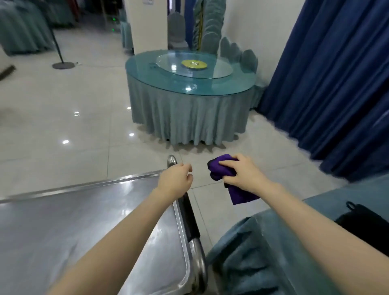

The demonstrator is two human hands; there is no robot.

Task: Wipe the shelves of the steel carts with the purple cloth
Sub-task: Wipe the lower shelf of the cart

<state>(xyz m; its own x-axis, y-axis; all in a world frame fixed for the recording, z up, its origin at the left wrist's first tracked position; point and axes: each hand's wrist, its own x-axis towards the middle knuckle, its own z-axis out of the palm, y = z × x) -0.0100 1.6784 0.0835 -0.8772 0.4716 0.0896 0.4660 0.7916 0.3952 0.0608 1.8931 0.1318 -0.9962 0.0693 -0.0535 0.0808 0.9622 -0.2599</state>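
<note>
Your right hand (245,174) clenches the purple cloth (229,179); left hand (175,182) loose. Swing it to nine o'clock, flat onto the top shelf (84,214).

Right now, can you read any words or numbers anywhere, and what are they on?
None can be read.
White sign high on the pillar: cut off at the frame's edge and too blurred.
Yellow disc on the glass turntable: a pale mark, too blurred to read.
Steel cart and purple cloth: no writing shows.
</note>
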